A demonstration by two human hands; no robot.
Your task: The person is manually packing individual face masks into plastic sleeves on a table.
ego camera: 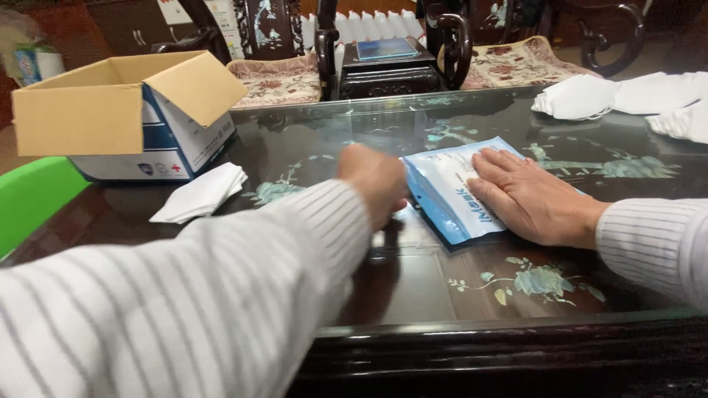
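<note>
At far left an open cardboard box (110, 110) stands on the dark table (413, 280), w/ folded white masks (200, 193) just beside it. The left hand (375, 183) pinches the left edge of the blue-white packet (448, 193) at table centre; the right hand (532, 197) lies flat on it, fingers straight, not gripping. More white masks (627, 99) lie at far right.

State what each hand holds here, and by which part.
The right hand presses flat on the blue-and-white pouch, pinning its right half. The left hand meets its left edge; its grip is hidden.
</note>
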